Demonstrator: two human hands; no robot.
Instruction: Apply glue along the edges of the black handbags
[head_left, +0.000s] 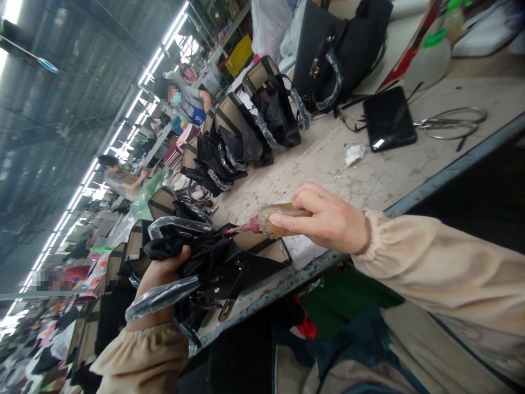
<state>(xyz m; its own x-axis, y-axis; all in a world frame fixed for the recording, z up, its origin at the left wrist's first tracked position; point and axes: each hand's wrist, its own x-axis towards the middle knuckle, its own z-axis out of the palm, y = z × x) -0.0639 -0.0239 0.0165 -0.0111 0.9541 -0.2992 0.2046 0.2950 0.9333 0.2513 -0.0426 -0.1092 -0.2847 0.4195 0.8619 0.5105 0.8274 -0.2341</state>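
Note:
My right hand (pixel 328 216) is closed around a worn, yellowish squeeze bottle (pixel 279 220) with a red nozzle, which looks like a glue bottle. Its tip points left and reaches the black fabric of a handbag (pixel 213 257) at the table's front edge; whether it touches cannot be made out. My left hand (pixel 164 268) grips the bag's bunched black fabric, thumb on top, the other fingers hidden. A plastic-wrapped handle (pixel 164 298) crosses over my left wrist. The bag lies opened out, with gold-coloured fittings and a tan panel (pixel 270 249) showing.
More black handbags (pixel 238 128) stand in a row along the table (pixel 320 158). A dark phone (pixel 389 119), scissors (pixel 451 123), a crumpled white scrap (pixel 355 155) and a green-capped bottle (pixel 430 57) lie to the right. Co-workers (pixel 186 101) are farther back.

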